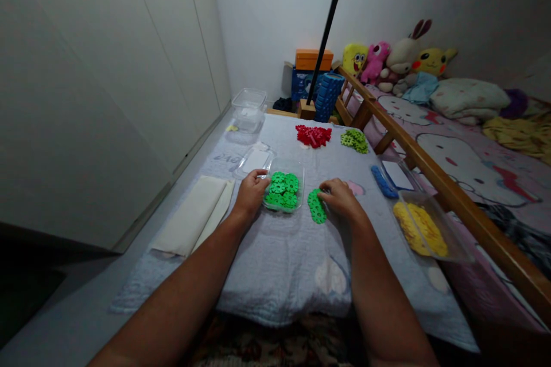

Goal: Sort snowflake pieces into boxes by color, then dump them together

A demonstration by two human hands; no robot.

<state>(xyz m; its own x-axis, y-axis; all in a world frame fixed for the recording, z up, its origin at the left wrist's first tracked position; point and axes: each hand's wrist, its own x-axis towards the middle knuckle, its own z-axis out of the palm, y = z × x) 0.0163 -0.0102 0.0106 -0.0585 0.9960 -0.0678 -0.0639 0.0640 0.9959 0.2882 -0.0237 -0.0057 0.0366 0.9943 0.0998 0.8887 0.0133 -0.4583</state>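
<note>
A clear plastic container (300, 170) holding several bright green snowflake pieces (283, 189) sits mid-cloth. My left hand (251, 192) grips its left rim, fingers curled over the edge. My right hand (341, 196) rests knuckles up on the cloth, fingers bent against a small heap of loose green pieces (317, 207) just right of the container; whether it pinches one is hidden.
Red pieces (314, 135) and yellow-green pieces (355, 140) lie farther back. A container of yellow pieces (420, 229) and blue pieces (382, 182) sit right, by the wooden bed rail (434, 178). Empty clear tubs (248, 108), a lid (253, 159), folded cloth (193, 215) left.
</note>
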